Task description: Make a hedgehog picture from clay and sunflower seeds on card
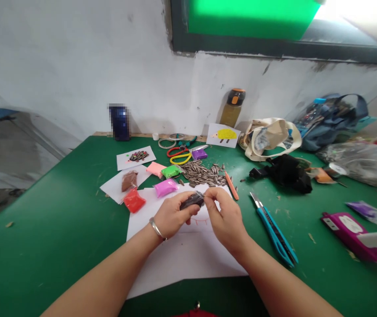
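Observation:
My left hand [171, 215], with a silver bracelet at the wrist, is closed around a small packet of black clay [191, 200] in clear wrapping. At the packet's right end, the fingertips of my right hand [223, 213] pinch the wrapper. Both hands are above white paper [175, 255] with an orange-red drawn outline, partly hidden by them. Just beyond lie a pink-purple packet [166, 188], a green packet [171, 171] and a red packet [134, 201]. A heap of striped sunflower seeds [201, 173] lies behind my hands, with an orange stick-like tool [232, 186] beside it.
A blue utility knife [276, 233] lies right of the paper, blade exposed. Scissors [179, 154], a bottle [232, 108] and hedgehog pictures [224, 134] are at the back. Bags [274, 138], a black cloth item [289, 173] and a magenta device [356, 237] occupy the right side.

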A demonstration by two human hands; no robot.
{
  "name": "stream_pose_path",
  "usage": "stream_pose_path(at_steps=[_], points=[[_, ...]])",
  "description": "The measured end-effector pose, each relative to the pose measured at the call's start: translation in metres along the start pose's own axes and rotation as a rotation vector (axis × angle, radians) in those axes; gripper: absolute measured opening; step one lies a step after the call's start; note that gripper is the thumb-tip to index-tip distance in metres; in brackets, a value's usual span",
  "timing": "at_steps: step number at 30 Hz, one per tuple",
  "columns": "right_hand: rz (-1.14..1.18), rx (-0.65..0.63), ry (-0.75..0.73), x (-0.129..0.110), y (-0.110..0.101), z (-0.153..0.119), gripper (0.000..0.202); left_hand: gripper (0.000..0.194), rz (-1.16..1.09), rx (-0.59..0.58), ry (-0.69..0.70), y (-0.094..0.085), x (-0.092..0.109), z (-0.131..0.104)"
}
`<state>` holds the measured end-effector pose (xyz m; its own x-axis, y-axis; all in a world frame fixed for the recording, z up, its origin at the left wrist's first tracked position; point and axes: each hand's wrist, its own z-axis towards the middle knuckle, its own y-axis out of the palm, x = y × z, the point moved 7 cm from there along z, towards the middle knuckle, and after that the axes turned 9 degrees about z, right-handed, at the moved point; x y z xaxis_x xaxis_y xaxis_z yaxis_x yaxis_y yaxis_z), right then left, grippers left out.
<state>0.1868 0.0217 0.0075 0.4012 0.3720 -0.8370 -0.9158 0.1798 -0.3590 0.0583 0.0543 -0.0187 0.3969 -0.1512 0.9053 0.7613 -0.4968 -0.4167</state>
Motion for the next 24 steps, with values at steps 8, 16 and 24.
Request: stream_pose_path(at_steps=[8, 16, 24], points=[[0.024, -0.075, 0.003, 0.002, 0.003, 0.003, 0.009, 0.039, -0.108, -0.015, -0.084, 0.003, -0.008, -0.003], [0.103, -0.031, 0.104, 0.006, 0.004, 0.001, 0.029, 0.037, -0.033, 0.019, -0.040, 0.004, -0.011, -0.001], [0.283, -0.188, 0.247, 0.010, 0.011, 0.005, 0.018, 0.037, -0.029, -0.017, -0.040, 0.008, -0.013, -0.003]])
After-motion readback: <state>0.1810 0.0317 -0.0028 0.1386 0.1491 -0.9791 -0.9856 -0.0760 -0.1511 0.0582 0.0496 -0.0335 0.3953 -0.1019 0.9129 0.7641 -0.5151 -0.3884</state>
